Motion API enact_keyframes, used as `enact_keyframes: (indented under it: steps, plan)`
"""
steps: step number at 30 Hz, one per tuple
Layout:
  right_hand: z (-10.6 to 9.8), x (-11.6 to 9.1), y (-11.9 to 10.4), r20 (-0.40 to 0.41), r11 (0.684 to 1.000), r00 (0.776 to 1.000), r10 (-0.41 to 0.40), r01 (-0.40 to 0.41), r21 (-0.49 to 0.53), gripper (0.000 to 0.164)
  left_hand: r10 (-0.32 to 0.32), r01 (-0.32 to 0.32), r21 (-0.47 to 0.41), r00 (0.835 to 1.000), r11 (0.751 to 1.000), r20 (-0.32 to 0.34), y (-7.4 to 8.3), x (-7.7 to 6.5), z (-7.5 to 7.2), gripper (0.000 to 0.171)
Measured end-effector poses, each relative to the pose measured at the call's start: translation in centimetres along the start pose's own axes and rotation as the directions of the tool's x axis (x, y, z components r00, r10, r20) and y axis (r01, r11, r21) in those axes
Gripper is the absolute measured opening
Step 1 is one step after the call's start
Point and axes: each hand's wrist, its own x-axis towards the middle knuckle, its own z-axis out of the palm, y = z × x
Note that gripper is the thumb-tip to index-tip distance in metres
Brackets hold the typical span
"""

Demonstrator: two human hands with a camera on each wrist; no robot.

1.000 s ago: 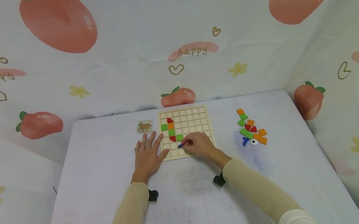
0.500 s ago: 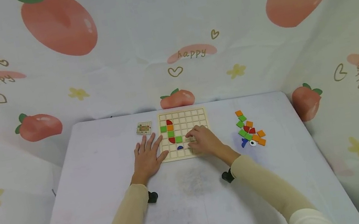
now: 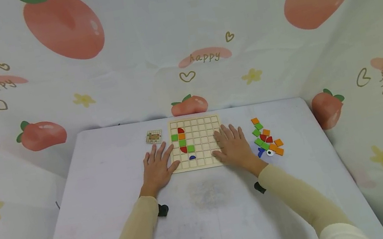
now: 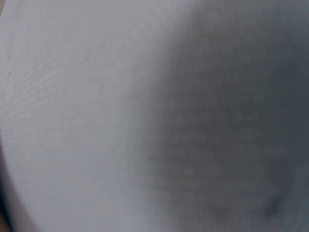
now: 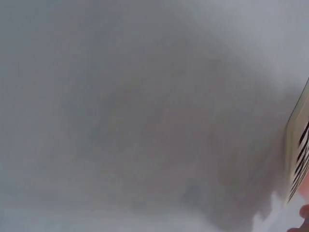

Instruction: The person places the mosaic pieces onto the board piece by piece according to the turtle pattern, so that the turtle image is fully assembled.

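A square wooden grid board [image 3: 199, 135] lies on the white table in the head view. Red quarter-round pieces [image 3: 180, 130], green squares [image 3: 174, 138] and an orange square [image 3: 181, 136] sit in its left cells. Lower down, a blue half-round piece [image 3: 192, 158] lies in a cell of its own. My left hand [image 3: 156, 168] rests with fingers spread at the board's left edge, thumb over its lower left corner. Across from it, my right hand [image 3: 236, 148] lies spread at the right edge, holding nothing. The right wrist view catches only the board's edge [image 5: 297, 140] and some fingertips.
To the right lies a loose group of orange tiles [image 3: 278, 142], green tiles [image 3: 256, 132], red pieces, a blue piece [image 3: 260, 152] and a white eye disc [image 3: 270, 153]. A small picture card [image 3: 154, 136] lies left of the board. A printed cloth hangs behind the table.
My right hand has let go of the blue half-round piece, leaving it in the cell, and has moved right to the board's edge with fingers spread. The left hand stays put.
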Motion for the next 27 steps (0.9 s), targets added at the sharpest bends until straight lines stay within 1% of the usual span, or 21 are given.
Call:
enact_keyframes:
  steps: [4, 8, 11, 15, 20, 22, 27]
  plan:
    - [-0.4, -0.4, 1.8, 0.012, 0.998, 0.998, 0.056, -0.056, -0.003, 0.085, 0.004, -0.004, 0.010, 1.000, 1.000, -0.004, 0.0, 0.0, 0.0, 0.072]
    - [-1.3, -0.8, 3.4, 0.038, 0.995, 0.995, 0.097, -0.096, -0.004, 0.086, 0.011, -0.010, 0.008, 1.000, 1.000, -0.017, -0.1, 0.0, 0.2, 0.072]
    - [-1.5, -0.9, 4.8, 0.061, 0.992, 0.990, 0.123, -0.124, 0.004, 0.087, 0.008, -0.008, 0.007, 1.000, 1.000, -0.017, -0.2, 0.0, 0.3, 0.071]
    - [-1.5, -1.0, 6.8, 0.064, 0.991, 0.989, 0.136, -0.137, 0.013, 0.089, 0.003, -0.003, 0.015, 1.000, 1.000, -0.011, -0.4, 0.1, 0.5, 0.072]
    - [-1.6, -1.0, 8.8, 0.106, 0.989, 0.984, 0.145, -0.147, 0.009, 0.090, -0.003, 0.003, 0.015, 1.000, 1.000, -0.011, -0.5, 0.1, 0.9, 0.073]
    - [-1.5, -0.9, 9.6, 0.110, 0.987, 0.982, 0.156, -0.159, 0.011, 0.089, -0.006, 0.006, 0.016, 1.000, 1.000, -0.013, -0.5, 0.1, 0.9, 0.074]
    - [-1.7, -0.9, 11.4, 0.109, 0.979, 0.977, 0.185, -0.193, 0.071, 0.088, -0.006, 0.006, 0.028, 1.000, 1.000, -0.011, -0.3, 0.1, 0.7, 0.073]
